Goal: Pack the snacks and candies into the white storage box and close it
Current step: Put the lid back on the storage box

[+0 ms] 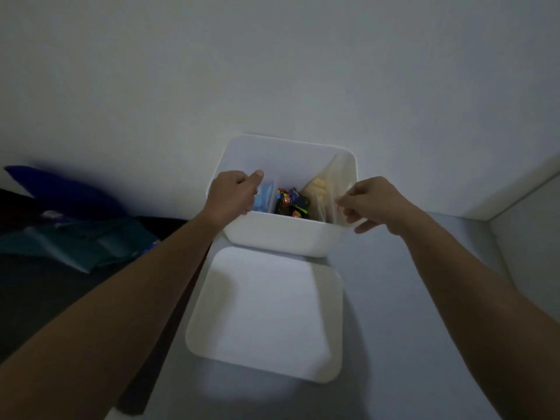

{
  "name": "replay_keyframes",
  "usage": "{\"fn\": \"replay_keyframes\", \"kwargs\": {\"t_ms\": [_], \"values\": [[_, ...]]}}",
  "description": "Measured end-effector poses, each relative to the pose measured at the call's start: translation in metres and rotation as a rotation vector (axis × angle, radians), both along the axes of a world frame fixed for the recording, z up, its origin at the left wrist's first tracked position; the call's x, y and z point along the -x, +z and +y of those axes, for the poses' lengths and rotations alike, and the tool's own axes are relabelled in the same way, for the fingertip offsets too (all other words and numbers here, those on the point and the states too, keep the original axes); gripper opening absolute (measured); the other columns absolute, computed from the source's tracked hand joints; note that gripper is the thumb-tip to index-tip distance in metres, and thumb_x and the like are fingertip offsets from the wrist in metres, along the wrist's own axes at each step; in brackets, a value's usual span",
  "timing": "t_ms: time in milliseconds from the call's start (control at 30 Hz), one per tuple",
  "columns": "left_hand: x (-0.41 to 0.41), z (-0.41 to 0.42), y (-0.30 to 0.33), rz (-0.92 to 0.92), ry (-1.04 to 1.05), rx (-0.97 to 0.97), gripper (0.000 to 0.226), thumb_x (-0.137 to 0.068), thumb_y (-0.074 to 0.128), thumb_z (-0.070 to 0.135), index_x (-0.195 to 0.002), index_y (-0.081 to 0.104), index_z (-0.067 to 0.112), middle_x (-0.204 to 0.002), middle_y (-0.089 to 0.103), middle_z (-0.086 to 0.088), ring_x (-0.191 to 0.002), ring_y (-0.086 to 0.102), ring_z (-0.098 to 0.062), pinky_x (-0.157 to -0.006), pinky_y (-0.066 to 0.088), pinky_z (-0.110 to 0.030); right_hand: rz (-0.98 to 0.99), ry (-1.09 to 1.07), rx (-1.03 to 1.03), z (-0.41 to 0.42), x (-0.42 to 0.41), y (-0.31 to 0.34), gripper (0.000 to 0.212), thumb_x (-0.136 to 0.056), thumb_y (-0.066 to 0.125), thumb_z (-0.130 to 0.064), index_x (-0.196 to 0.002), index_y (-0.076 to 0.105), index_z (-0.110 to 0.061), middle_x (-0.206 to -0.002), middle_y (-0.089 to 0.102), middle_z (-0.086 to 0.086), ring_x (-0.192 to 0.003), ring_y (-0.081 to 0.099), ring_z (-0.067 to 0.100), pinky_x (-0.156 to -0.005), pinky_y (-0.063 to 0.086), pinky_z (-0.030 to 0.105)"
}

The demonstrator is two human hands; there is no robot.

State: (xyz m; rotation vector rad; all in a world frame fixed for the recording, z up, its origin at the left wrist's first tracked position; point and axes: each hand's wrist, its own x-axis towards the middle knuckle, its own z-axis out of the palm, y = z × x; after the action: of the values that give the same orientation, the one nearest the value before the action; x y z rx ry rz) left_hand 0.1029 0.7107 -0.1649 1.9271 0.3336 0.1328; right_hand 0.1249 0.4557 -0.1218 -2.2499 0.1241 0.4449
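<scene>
The white storage box stands open on a white surface against the wall. Inside lie a blue packet at the left, dark colourful candy wrappers in the middle and a clear bag with pale yellow snacks at the right. My left hand grips the box's left rim, fingers curled over the edge. My right hand pinches the top of the clear bag at the box's right rim. The white lid lies flat in front of the box.
The white surface runs from the wall toward me, bounded by a white side panel at the right. To the left, lower down, sit a dark blue cushion and teal fabric on a dark surface.
</scene>
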Motion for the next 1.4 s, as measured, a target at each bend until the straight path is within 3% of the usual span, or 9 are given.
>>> {"fn": "replay_keyframes", "kwargs": {"t_ms": [167, 233, 367, 633, 833, 933, 1133, 1300, 1400], "values": [[0.037, 0.01, -0.037, 0.113, 0.014, -0.088, 0.042, -0.087, 0.061, 0.034, -0.062, 0.059, 0.001, -0.054, 0.057, -0.009, -0.042, 0.053, -0.018, -0.054, 0.048, -0.029, 0.198, 0.041, 0.036, -0.006, 0.038, -0.039, 0.023, -0.086, 0.069, -0.02, -0.097, 0.066, 0.0, -0.088, 0.071, 0.016, -0.071, 0.07, 0.023, -0.057, 0.061, 0.034], [0.05, 0.015, -0.057, 0.234, -0.049, -0.232, 0.044, -0.087, 0.06, 0.033, -0.069, 0.063, -0.008, -0.068, 0.068, -0.02, -0.065, 0.066, -0.03, -0.071, 0.054, -0.036, 0.29, 0.046, 0.055, -0.005, 0.053, -0.06, 0.026, -0.087, 0.069, -0.02, -0.102, 0.064, 0.001, -0.095, 0.069, 0.017, -0.077, 0.07, 0.026, -0.059, 0.061, 0.035], [0.075, 0.029, -0.101, 0.464, -0.111, -0.454, 0.047, -0.089, 0.057, 0.035, -0.095, 0.065, -0.011, -0.108, 0.066, -0.027, -0.106, 0.06, -0.036, -0.089, 0.045, -0.035, 0.417, 0.02, 0.062, 0.001, 0.079, -0.1, 0.028, -0.086, 0.068, -0.014, -0.101, 0.061, 0.008, -0.09, 0.058, 0.02, -0.079, 0.061, 0.032, -0.069, 0.06, 0.045], [0.107, 0.029, -0.14, 0.721, -0.017, -0.339, 0.046, -0.088, 0.058, 0.023, -0.12, 0.052, -0.01, -0.124, 0.055, -0.02, -0.117, 0.054, -0.035, -0.088, 0.043, -0.031, 0.505, 0.007, 0.165, 0.019, 0.112, -0.138, 0.037, -0.09, 0.06, -0.014, -0.12, 0.048, 0.003, -0.11, 0.044, 0.016, -0.1, 0.052, 0.036, -0.085, 0.05, 0.048], [0.111, 0.031, -0.148, 0.671, 0.072, -0.323, 0.041, -0.079, 0.06, 0.019, -0.111, 0.057, -0.007, -0.118, 0.06, -0.021, -0.109, 0.058, -0.037, -0.095, 0.05, -0.04, 0.396, -0.128, 0.178, 0.016, 0.117, -0.161, 0.024, -0.086, 0.06, -0.012, -0.106, 0.059, 0.002, -0.099, 0.049, 0.013, -0.095, 0.056, 0.031, -0.071, 0.041, 0.031], [0.115, 0.03, -0.144, 0.662, 0.124, -0.321, 0.048, -0.079, 0.062, 0.026, -0.114, 0.057, -0.006, -0.118, 0.059, -0.019, -0.11, 0.057, -0.039, -0.096, 0.049, -0.043, 0.358, -0.299, 0.08, 0.003, 0.121, -0.173, 0.027, -0.081, 0.063, -0.015, -0.102, 0.063, 0.002, -0.1, 0.062, 0.018, -0.1, 0.064, 0.037, -0.076, 0.052, 0.041], [0.121, 0.031, -0.149, 0.609, 0.145, -0.322, 0.027, -0.082, 0.056, 0.009, -0.095, 0.061, -0.013, -0.104, 0.065, -0.03, -0.097, 0.063, -0.042, -0.073, 0.051, -0.041, 0.404, -0.533, -0.115, -0.018, 0.132, -0.178, 0.01, -0.08, 0.063, -0.011, -0.082, 0.057, -0.003, -0.093, 0.06, 0.02, -0.085, 0.061, 0.035, -0.072, 0.053, 0.042], [0.12, 0.013, -0.132, 0.381, 0.261, -0.309, 0.041, -0.091, 0.053, 0.031, -0.091, 0.064, -0.009, -0.097, 0.066, -0.027, -0.095, 0.062, -0.042, -0.082, 0.048, -0.043, 0.199, -0.632, 0.004, -0.019, 0.13, -0.153, 0.057, -0.086, 0.062, -0.025, -0.129, 0.04, 0.005, -0.122, 0.055, 0.022, -0.108, 0.057, 0.039, -0.078, 0.046, 0.038], [0.115, -0.004, -0.111, 0.146, 0.472, -0.216, 0.055, -0.092, 0.045, 0.049, -0.093, 0.061, -0.004, -0.1, 0.064, -0.023, -0.097, 0.058, -0.04, -0.09, 0.047, -0.046, -0.06, -0.635, 0.038, -0.018, 0.127, -0.131, 0.042, -0.095, 0.049, -0.036, -0.12, 0.04, -0.003, -0.112, 0.055, 0.016, -0.096, 0.055, 0.034, -0.077, 0.044, 0.038]]}}
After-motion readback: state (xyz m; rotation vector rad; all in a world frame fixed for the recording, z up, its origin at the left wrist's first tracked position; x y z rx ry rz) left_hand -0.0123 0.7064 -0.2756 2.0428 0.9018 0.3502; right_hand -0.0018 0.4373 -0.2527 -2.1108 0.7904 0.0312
